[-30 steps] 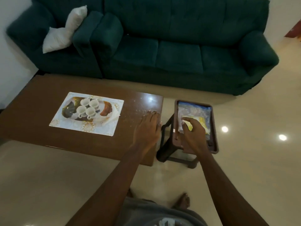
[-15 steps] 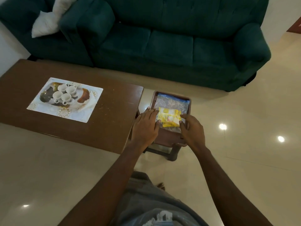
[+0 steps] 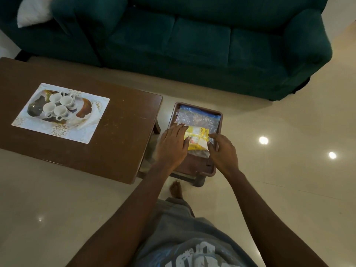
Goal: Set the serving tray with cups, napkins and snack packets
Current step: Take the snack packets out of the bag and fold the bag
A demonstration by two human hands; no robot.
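packet: yellow snack packet (image 3: 198,137) lies flat on a clear zip bag (image 3: 196,117), on top of the brown stool (image 3: 194,168) just off the counter (image 3: 125,132) at its 3 o'clock end
relation: packet sits between both hands, at 2 o'clock from left hand (image 3: 172,147) and 10 o'clock from right hand (image 3: 224,153)
axis: looks near-square from here, slightly skewed; can't call a long axis
left grip: fingers straight, laid on the packet's 9 o'clock edge, holding nothing
right grip: forefinger and thumb bracket the 3 o'clock edge; can't tell if it's pinched
pose: both forearms reach in from 6 o'clock, palms down
target: serving tray (image 3: 33,110) with four cups (image 3: 66,101) on the counter, at 9–10 o'clock from the hands, well apart
nearer: left hand is on the tray side
next (guess): lift the packet, carry it across to 9 o'clock
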